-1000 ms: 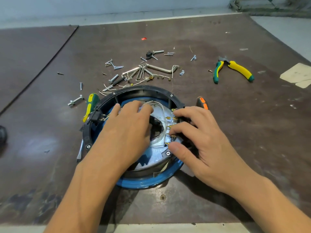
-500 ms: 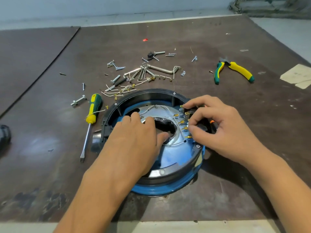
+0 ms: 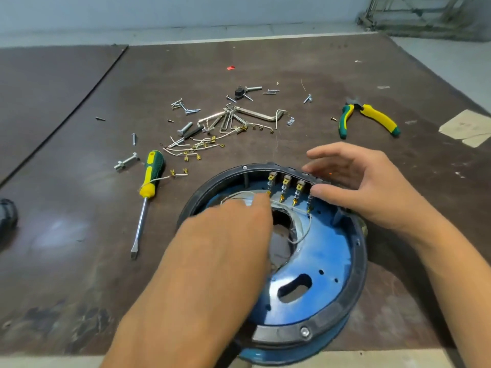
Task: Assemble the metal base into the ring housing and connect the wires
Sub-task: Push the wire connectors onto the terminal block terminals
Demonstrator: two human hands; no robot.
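The left hand (image 3: 228, 235) lay palm-down across the middle of the work, fingers stretched out flat toward the terminals. It was blurred, so I could not tell whether a fingertip had caught a wire. The right hand (image 3: 366, 187) was spread wide and relaxed at the far edge, gripping nothing, with its thumb just beside the last terminal and its fingers arched over the rim.

Under both hands, the blue metal base (image 3: 318, 251) was sitting down inside the black ring housing (image 3: 356, 288), near the front edge of the table (image 3: 79, 235). So the seating looked done, and a screw (image 3: 305, 332) showed on the near rim. I could not say whether every fastener was in.

The wiring looked barely begun. The row of brass terminals (image 3: 285, 181) stood against the far inner wall, and one thin white wire (image 3: 303, 235) looped past the centre opening toward them. Further out, a tangle of loose leads (image 3: 196, 148) with brass connectors lay on the table, apart from the housing. By my reckoning, most connections remained.

Beyond that lay a flat screwdriver (image 3: 148, 176) to the left, hex keys (image 3: 247, 112) among scattered screws, a bolt (image 3: 127, 162), and pliers (image 3: 369, 115) well off to the right.
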